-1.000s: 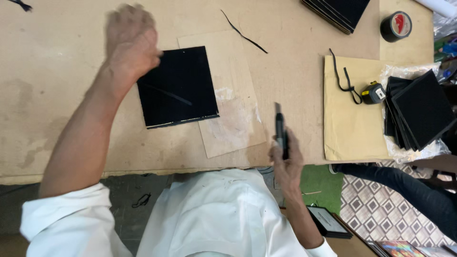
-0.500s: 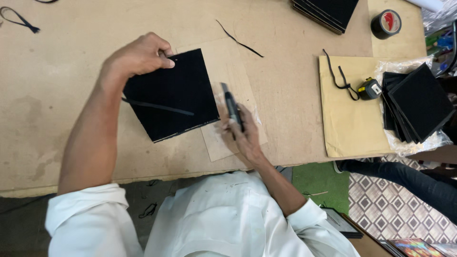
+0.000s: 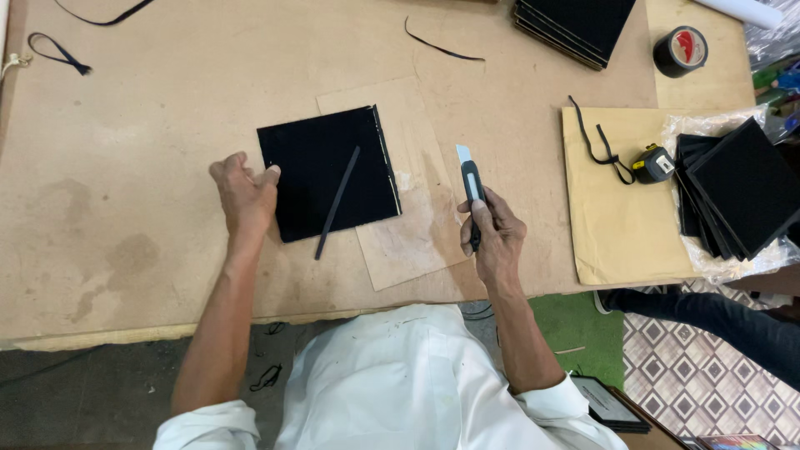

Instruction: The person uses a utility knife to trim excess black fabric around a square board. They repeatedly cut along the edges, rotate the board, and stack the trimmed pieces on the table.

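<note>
Fingers of our right hand [image 3: 493, 237] grip the knife [image 3: 472, 190], blade up, while our left hand [image 3: 244, 193], loosely curled, steadies the black square [image 3: 308, 167], so we should press it flat on the board [image 3: 421, 225] before cutting

- A flat black square panel [image 3: 321, 171] is laid on the brown board table, its right part overlapping a thin cardboard sheet.
- A narrow black strip [image 3: 337, 202] is laid diagonally across the panel, its lower end overhanging the near edge.
- A black utility knife with extended blade [image 3: 472, 187] is held upright, blade pointing away.
</note>
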Demonstrator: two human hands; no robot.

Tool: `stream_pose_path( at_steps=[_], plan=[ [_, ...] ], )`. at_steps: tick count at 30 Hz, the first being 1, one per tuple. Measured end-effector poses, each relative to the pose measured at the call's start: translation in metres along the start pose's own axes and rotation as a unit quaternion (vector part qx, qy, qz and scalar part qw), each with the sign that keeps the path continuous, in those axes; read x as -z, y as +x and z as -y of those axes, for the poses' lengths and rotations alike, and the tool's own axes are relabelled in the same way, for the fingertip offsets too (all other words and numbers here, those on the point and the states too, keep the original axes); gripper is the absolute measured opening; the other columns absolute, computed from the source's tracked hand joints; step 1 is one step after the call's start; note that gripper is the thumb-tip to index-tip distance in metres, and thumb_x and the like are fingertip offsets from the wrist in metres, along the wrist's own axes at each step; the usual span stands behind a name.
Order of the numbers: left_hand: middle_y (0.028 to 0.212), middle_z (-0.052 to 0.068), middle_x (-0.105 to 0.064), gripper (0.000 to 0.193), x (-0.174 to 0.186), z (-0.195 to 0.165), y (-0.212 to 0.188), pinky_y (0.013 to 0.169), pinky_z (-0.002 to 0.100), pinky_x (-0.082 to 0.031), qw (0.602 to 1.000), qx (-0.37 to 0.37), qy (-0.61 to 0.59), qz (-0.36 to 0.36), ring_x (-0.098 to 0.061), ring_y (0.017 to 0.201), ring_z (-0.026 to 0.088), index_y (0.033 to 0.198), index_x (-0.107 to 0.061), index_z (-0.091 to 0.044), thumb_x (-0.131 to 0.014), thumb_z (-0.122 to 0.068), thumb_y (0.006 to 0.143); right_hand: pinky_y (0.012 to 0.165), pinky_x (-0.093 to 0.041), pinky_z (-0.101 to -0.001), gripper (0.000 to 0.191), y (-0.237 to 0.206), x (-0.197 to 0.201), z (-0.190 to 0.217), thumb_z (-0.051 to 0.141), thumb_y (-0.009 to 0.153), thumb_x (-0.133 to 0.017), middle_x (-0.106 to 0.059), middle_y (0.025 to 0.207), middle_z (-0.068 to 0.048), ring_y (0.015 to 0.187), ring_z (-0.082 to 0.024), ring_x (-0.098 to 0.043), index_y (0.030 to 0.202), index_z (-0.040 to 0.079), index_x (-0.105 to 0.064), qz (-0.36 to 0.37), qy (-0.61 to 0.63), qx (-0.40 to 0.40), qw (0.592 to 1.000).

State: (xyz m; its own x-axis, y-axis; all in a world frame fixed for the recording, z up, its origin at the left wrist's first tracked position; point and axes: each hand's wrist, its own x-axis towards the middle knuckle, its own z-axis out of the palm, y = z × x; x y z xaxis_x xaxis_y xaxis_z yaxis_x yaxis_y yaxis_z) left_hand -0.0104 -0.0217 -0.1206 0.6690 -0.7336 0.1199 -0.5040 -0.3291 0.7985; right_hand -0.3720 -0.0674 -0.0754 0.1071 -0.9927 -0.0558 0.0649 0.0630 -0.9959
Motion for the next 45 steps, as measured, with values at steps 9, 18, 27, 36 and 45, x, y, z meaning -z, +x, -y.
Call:
stream_pose_path(
  at_steps=[9, 18, 27, 36, 45],
  plan=[
    [0.159, 0.019, -0.029, 0.114, -0.043, -0.084, 0.013, 0.122, 0.051, -0.023, 0.857, -0.303, 0.283, 0.308, -0.025, 0.148, 0.036, 0.146, -0.039, 0.005, -0.091, -0.052, 0.061, 0.047, -0.049, -0.0225, 0.045, 0.029, -0.042, -0.008, 0.006, 0.103, -0.052, -0.067, 0.104, -0.010, 0.062, -0.008, -0.060, 0.147, -0.004, -0.045, 0.074, -0.069, 0.040, 0.994],
    [0.169, 0.019, -0.005, 0.159, -0.085, -0.102, 0.045, 0.121, 0.058, -0.019, 0.767, -0.192, 0.400, 0.464, -0.007, 0.154, 0.037, 0.160, -0.010, -0.001, -0.094, -0.070, 0.044, 0.038, -0.040, -0.0223, 0.026, 0.064, -0.058, -0.010, 0.012, 0.103, -0.060, -0.064, 0.078, -0.005, 0.050, -0.006, -0.054, 0.119, -0.006, -0.069, 0.037, -0.067, -0.020, 0.997],
    [0.169, 0.020, -0.005, 0.164, -0.098, -0.101, 0.055, 0.118, 0.059, -0.023, 0.746, -0.204, 0.435, 0.462, -0.008, 0.154, 0.039, 0.160, -0.009, 0.002, -0.091, -0.077, 0.041, 0.036, -0.040, -0.0230, 0.024, 0.086, -0.081, -0.028, 0.012, 0.102, -0.061, -0.065, 0.077, -0.006, 0.048, -0.007, -0.054, 0.115, -0.006, -0.069, 0.023, -0.039, -0.040, 0.998],
    [0.168, 0.022, -0.007, 0.164, -0.098, -0.099, 0.059, 0.117, 0.060, -0.027, 0.743, -0.221, 0.438, 0.456, -0.011, 0.153, 0.041, 0.159, -0.013, 0.004, -0.090, -0.079, 0.040, 0.037, -0.042, -0.0241, 0.028, 0.096, -0.086, -0.037, 0.014, 0.103, -0.060, -0.066, 0.079, -0.008, 0.049, -0.008, -0.055, 0.117, -0.008, -0.068, 0.021, -0.066, -0.054, 0.996],
    [0.168, 0.021, -0.005, 0.166, -0.098, -0.101, 0.060, 0.116, 0.059, -0.028, 0.740, -0.208, 0.445, 0.459, -0.010, 0.153, 0.039, 0.160, -0.010, 0.001, -0.089, -0.082, 0.039, 0.061, -0.053, -0.0400, 0.046, 0.118, -0.111, -0.048, 0.002, 0.102, -0.055, -0.064, 0.092, -0.025, 0.075, -0.027, -0.065, 0.145, -0.010, -0.049, 0.126, -0.368, 0.190, 0.901]
  ],
)
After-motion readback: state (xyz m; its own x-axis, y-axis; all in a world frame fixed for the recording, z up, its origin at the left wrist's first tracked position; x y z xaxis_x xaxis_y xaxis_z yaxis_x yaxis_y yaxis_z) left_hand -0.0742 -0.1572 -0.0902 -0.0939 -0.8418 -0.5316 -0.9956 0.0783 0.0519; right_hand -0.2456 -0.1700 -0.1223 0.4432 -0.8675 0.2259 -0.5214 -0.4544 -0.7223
